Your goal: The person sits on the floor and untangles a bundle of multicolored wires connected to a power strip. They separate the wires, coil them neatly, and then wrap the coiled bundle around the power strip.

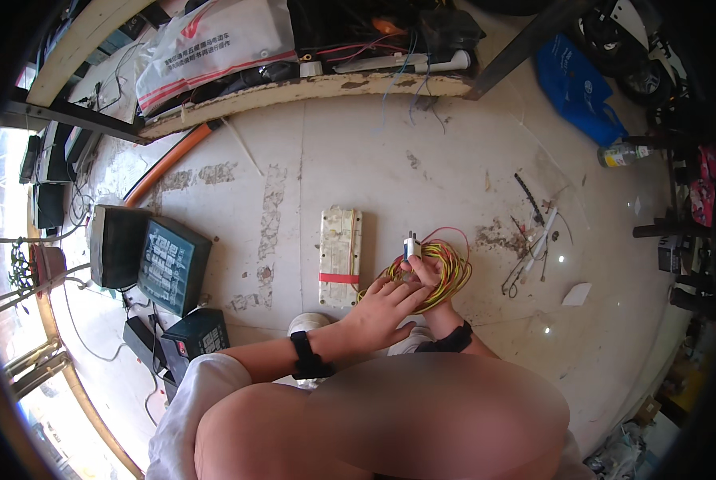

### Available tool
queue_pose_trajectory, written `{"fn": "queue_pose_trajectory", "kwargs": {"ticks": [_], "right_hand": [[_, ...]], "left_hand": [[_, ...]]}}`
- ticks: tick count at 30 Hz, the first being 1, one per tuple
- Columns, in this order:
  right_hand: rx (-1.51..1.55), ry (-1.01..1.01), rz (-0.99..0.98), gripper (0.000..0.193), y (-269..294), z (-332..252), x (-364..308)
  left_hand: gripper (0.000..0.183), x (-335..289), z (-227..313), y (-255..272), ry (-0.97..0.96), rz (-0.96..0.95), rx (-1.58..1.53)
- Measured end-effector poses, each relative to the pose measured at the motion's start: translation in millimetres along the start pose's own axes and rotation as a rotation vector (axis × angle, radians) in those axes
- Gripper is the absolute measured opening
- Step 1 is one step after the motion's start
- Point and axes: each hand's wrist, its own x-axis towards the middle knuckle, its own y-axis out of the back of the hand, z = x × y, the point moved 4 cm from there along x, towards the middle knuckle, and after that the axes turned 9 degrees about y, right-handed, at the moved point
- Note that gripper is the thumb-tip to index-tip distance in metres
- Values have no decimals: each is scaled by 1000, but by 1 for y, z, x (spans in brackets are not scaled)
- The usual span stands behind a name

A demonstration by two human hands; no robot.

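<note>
A coil of red, yellow and green wire (456, 280) is held just above the floor in front of my knees. My left hand (383, 310) lies over the coil's near left side, fingers bent across the strands and the thumb lower down. My right hand (428, 274) grips the coil from the right, its fingers curled at the top. A white plug with metal prongs (410, 246) stands up at the right hand's fingertips. Left of the coil, a long off-white power strip (338, 248) lies on the floor, with a red band around it.
Dark battery-like blocks (174, 264) stand on the left. An orange tube (170, 164) leans near a worn wooden shelf edge (318, 86) loaded with wires and a white bag (222, 48). Scraps and cable ties (534, 240) litter the right floor, below a blue bag (578, 88) and a bottle (622, 154).
</note>
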Motion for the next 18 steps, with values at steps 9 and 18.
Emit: {"fn": "queue_pose_trajectory", "kwargs": {"ticks": [9,18], "right_hand": [[11,60,-219,28,16,36,12],[737,-99,-269,35,11,1,-18]], "left_hand": [[57,34,-42,5,224,26,163],[28,55,-68,4,154,92,494]]}}
